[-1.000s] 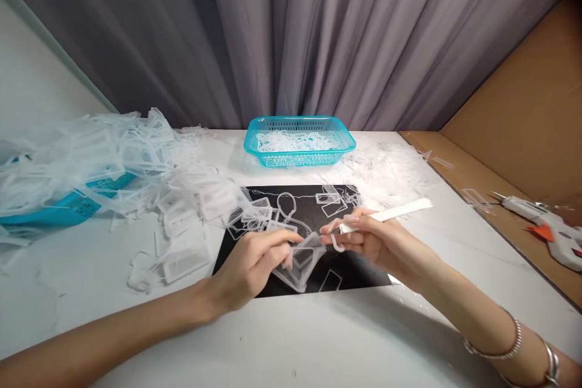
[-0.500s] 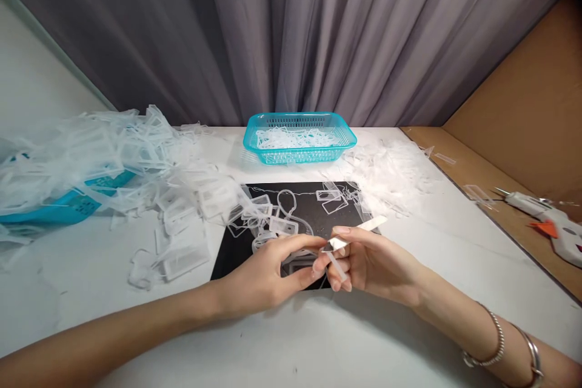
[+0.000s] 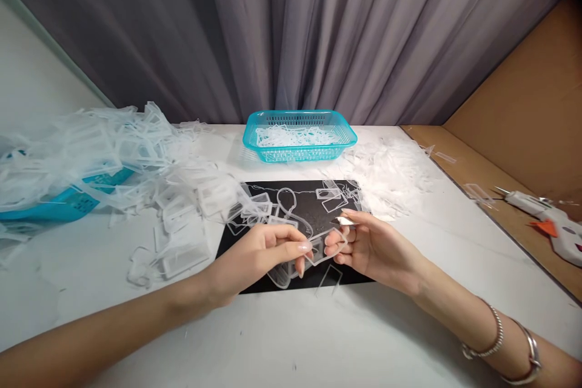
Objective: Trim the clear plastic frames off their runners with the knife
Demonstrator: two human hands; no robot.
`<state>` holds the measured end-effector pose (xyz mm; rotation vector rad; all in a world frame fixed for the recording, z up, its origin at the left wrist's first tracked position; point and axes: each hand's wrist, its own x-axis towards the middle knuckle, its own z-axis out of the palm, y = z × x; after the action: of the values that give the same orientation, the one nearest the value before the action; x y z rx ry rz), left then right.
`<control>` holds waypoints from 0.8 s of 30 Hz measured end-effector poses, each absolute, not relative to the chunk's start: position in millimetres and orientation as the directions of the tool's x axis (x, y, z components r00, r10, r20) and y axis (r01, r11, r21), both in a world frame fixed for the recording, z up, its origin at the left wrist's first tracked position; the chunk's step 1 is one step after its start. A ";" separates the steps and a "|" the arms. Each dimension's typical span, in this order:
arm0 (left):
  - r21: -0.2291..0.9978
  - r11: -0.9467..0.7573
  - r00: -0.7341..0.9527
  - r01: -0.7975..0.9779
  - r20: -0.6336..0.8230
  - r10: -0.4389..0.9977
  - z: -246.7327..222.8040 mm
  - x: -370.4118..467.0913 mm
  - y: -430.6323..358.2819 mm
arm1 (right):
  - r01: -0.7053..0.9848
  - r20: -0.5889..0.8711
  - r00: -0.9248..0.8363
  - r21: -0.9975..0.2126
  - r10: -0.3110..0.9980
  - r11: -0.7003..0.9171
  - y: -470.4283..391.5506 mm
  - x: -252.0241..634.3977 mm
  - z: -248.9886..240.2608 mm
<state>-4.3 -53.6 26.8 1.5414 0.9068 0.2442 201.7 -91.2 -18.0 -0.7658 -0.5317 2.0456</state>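
Note:
Over the black mat (image 3: pixel 354 276), my left hand (image 3: pixel 268 251) pinches one end of a clear rectangular plastic frame (image 3: pixel 325 259). My right hand (image 3: pixel 368 248) is closed on a small white knife (image 3: pixel 346 220), its dark tip pointing left between thumb and fingers. The frame's other end reaches the curled fingers of my right hand. Beneath and behind my left hand lie more clear frames and a loop of plastic strip (image 3: pixel 286 201). A thin rectangular outline (image 3: pixel 329 279) rests near the mat's front edge.
A blue basket (image 3: pixel 300 156) of clear pieces stands at the back. Translucent frames (image 3: pixel 191 194) are heaped at the left, partly over a blue bag (image 3: pixel 68 203). Pale scraps (image 3: pixel 391 173) lie at the right. A glue gun (image 3: pixel 545 212) sits on the brown board (image 3: pixel 468 173).
My left hand has moved left and now holds the frame, more of which shows between my hands. The knife has turned in my right hand, and a thin outline shows on the front mat.

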 end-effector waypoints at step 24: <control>0.636 -0.591 0.610 0.496 0.229 0.758 0.4 -57.1 -33.3 | 0.104 0.096 -0.225 -0.987 0.970 0.122 3.8 220.0 54.1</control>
<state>-57.1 -33.3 0.4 2.3152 0.9886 0.6667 220.0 3.8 54.1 -1.0986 -1.5089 1.2272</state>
